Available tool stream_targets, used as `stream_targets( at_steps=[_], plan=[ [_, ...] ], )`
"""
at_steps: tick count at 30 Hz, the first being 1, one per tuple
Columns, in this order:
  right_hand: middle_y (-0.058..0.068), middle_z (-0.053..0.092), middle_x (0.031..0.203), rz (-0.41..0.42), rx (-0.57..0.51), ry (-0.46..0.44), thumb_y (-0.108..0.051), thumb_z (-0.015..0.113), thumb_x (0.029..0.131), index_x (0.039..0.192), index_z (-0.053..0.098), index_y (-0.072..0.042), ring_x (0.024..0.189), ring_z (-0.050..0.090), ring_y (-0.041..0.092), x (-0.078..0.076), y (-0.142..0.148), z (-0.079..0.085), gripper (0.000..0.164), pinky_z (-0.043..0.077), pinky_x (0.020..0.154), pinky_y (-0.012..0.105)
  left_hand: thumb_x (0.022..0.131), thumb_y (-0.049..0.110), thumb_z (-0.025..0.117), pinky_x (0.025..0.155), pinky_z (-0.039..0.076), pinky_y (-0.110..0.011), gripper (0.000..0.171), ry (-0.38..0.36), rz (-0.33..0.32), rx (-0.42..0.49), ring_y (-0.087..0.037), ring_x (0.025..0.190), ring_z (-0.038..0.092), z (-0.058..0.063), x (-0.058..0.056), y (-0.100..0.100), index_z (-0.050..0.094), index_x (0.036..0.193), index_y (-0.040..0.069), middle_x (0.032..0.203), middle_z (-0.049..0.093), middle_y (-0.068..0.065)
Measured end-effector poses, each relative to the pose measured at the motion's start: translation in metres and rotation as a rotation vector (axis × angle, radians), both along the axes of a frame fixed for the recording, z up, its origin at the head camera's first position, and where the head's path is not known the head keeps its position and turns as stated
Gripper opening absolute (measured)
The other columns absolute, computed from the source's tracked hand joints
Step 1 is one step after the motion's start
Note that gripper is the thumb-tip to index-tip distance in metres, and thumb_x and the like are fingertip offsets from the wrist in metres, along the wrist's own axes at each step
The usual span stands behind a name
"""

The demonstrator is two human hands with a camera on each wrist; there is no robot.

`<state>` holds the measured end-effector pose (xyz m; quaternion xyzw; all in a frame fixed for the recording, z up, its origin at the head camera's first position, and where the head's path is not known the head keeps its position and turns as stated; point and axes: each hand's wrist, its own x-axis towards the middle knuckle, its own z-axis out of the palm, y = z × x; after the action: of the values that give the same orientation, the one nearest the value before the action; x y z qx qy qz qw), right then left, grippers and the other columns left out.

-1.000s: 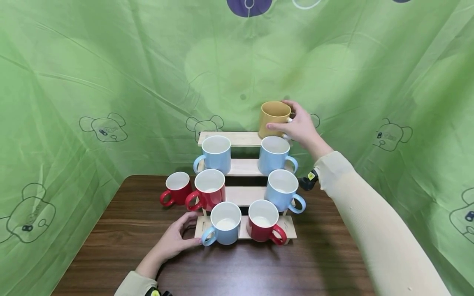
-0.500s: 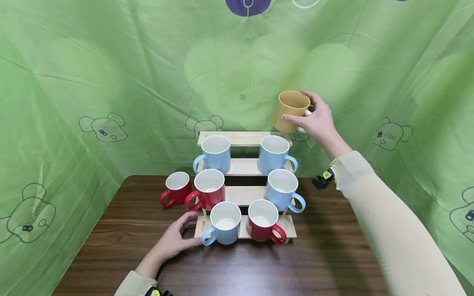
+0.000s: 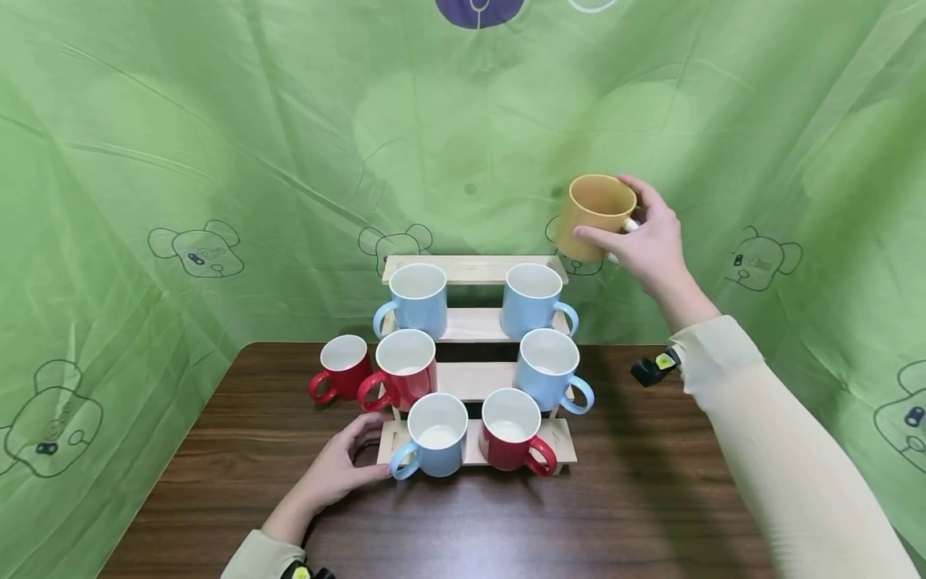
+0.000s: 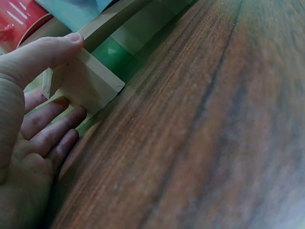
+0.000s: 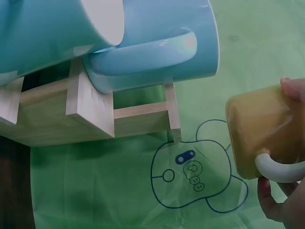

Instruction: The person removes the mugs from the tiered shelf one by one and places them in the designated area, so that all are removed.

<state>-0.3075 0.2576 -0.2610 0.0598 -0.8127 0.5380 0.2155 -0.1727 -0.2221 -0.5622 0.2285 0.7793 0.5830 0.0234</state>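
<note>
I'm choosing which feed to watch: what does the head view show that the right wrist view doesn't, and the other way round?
Only head: the left hand touching the lowest board of the rack, the three red mugs, and the inside of the yellow mug.
Only right wrist: the rack side-on, and the curve of the yellow mug's white handle, mostly hidden behind the hand in the head view.
Both: the right hand holding the yellow mug clear of the rack, two of the blue mugs, and the green cloth.

Head view: right hand [image 3: 657,241] partly hides handle [image 3: 631,225] of yellow mug [image 3: 589,221]; purple print [image 3: 479,11] cropped by top edge. Right wrist view: hand cut off at right. Left wrist view: table [image 4: 238,143] blurred rightward.
</note>
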Motion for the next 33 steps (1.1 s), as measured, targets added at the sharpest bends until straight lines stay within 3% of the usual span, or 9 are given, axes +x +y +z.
stream_targets(
  at_steps=[14,21,33],
  plan=[
    [0.008,0.055,0.156,-0.037,-0.046,0.073,-0.012,0.100,0.079,0.164,0.048,-0.024,0.140,0.055,0.021,0.027,0.018,-0.011,0.101,0.050,0.117,0.037,0.088,0.012,0.093,0.108,0.052,-0.024,0.071,0.001,-0.003,-0.014,-0.022,0.128,0.068,0.000,-0.001,-0.003,0.057,0.150,0.011,0.145,0.065,-0.012],
    [0.008,0.058,0.152,-0.051,-0.018,0.098,-0.010,0.100,0.078,0.162,0.051,-0.022,0.136,0.057,0.019,0.043,0.026,-0.018,0.098,0.050,0.115,0.034,0.089,0.012,0.092,0.109,0.051,-0.024,0.070,-0.010,-0.008,-0.009,-0.022,0.128,0.068,0.002,0.001,-0.003,0.057,0.150,0.009,0.146,0.065,-0.015],
    [0.009,0.063,0.151,-0.088,0.029,0.134,-0.009,0.100,0.077,0.162,0.053,-0.023,0.133,0.059,0.014,0.057,0.040,-0.051,0.098,0.047,0.116,0.031,0.089,0.010,0.092,0.108,0.052,-0.024,0.070,0.002,-0.019,0.008,-0.022,0.128,0.068,0.001,0.001,-0.003,0.057,0.150,0.009,0.145,0.065,-0.015]
  ],
)
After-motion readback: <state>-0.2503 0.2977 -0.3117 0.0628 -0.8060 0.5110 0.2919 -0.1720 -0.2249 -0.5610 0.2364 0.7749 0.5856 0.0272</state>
